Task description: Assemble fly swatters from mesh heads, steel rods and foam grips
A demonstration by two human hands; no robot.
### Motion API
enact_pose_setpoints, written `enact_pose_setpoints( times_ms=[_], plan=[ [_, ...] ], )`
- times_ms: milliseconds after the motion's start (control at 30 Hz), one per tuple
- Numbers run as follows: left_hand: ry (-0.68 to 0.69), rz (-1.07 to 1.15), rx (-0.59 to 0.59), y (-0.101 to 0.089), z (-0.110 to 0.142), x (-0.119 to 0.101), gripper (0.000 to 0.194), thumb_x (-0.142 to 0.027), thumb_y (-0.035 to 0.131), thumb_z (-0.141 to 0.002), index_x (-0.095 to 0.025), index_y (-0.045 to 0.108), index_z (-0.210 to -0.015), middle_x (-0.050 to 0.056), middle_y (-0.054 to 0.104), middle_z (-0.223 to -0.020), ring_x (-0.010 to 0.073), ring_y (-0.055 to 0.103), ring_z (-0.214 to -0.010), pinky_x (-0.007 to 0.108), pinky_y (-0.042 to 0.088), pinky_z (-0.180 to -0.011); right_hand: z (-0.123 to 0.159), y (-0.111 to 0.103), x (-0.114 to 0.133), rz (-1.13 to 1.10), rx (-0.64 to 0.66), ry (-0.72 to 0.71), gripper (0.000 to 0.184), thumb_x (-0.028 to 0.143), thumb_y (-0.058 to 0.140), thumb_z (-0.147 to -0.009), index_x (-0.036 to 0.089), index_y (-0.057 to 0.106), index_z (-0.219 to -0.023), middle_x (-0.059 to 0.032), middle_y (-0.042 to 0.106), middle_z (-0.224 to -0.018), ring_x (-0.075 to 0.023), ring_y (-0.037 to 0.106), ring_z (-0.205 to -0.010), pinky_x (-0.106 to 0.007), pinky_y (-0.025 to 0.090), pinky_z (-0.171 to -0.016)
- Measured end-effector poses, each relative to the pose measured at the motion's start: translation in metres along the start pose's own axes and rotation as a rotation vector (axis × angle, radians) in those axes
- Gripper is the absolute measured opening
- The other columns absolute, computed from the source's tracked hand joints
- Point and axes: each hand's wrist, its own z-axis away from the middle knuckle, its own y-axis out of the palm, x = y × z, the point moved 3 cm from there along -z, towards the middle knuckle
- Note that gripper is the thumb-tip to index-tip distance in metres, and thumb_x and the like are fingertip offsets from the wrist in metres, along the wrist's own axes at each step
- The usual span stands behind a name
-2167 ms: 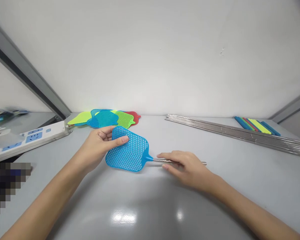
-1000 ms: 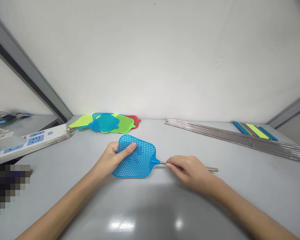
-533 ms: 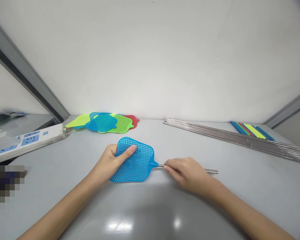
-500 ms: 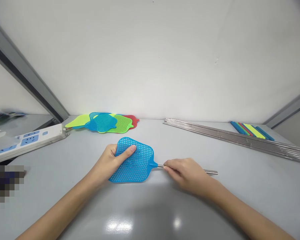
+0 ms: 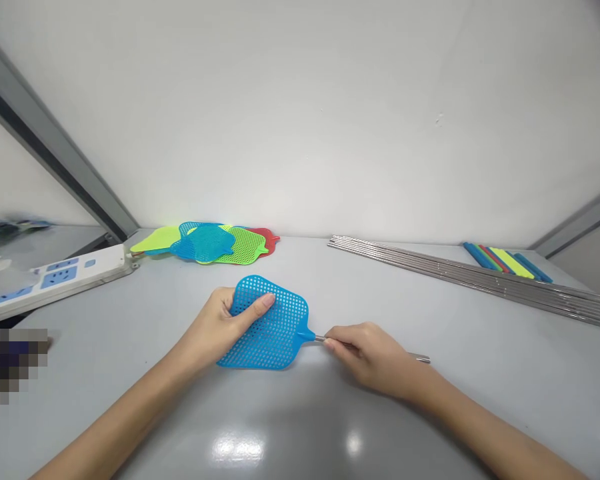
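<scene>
The left hand [image 5: 215, 330] is clasping the mesh head of a blue fly swatter [image 5: 277, 340], thumb pressing on top, while the right hand [image 5: 367, 357] is pinching its steel handle [image 5: 419, 358] with curled fingers, over the middle of the grey table [image 5: 430, 413].

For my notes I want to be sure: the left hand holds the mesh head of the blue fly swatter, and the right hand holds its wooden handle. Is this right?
Not quite: the handle is metal, not wooden, as the head view shows. The left hand holds the mesh head of the blue fly swatter, and the right hand holds its metal handle.
</scene>
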Motion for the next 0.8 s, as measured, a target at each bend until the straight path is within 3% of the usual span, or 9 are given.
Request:
enact_pose_setpoints(
  times_ms=[167,433,600,800],
  plan=[
    [0.08,-0.028,-0.023,0.0,0.006,-0.009,0.027,-0.041,0.058,-0.067,-0.016,0.057,-0.058,0.003,0.062,-0.056,0.018,0.059,-0.052,0.026,0.048,-0.048,-0.001,-0.003,0.003,-0.188,0.047,0.042,0.034,0.034,0.027,-0.087,0.017,0.051,-0.07,0.0026,0.043,-0.057,-0.0077,0.035,-0.052,-0.02,0.028,-0.049],
    [0.242,-0.12,-0.049,-0.005,0.008,-0.008,0.02,-0.034,0.062,-0.063,-0.018,0.06,-0.052,0.0,0.057,-0.048,0.0161,0.054,-0.047,0.023,0.043,-0.042,0.0,-0.005,0.005,-0.268,0.055,0.053,0.033,0.034,0.029,-0.086,0.016,0.049,-0.067,0.0029,0.039,-0.057,-0.0075,0.033,-0.053,-0.021,0.028,-0.05],
    [0.345,-0.216,-0.131,-0.008,0.011,-0.005,0.016,-0.032,0.062,-0.062,-0.021,0.061,-0.051,-0.001,0.056,-0.047,0.0161,0.053,-0.047,0.023,0.042,-0.043,0.001,-0.005,0.005,-0.29,0.065,0.052,0.032,0.035,0.031,-0.085,0.017,0.048,-0.066,0.0033,0.038,-0.057,-0.0074,0.032,-0.052,-0.021,0.027,-0.049],
    [0.278,-0.192,-0.118,-0.001,0.009,-0.007,0.023,-0.037,0.058,-0.065,-0.019,0.059,-0.052,-0.001,0.055,-0.049,0.0148,0.051,-0.047,0.023,0.042,-0.044,0.0,-0.004,0.003,-0.254,0.041,0.082,0.03,0.032,0.031,-0.085,0.017,0.052,-0.069,0.0026,0.044,-0.058,-0.0079,0.036,-0.054,-0.021,0.029,-0.051]
  ],
)
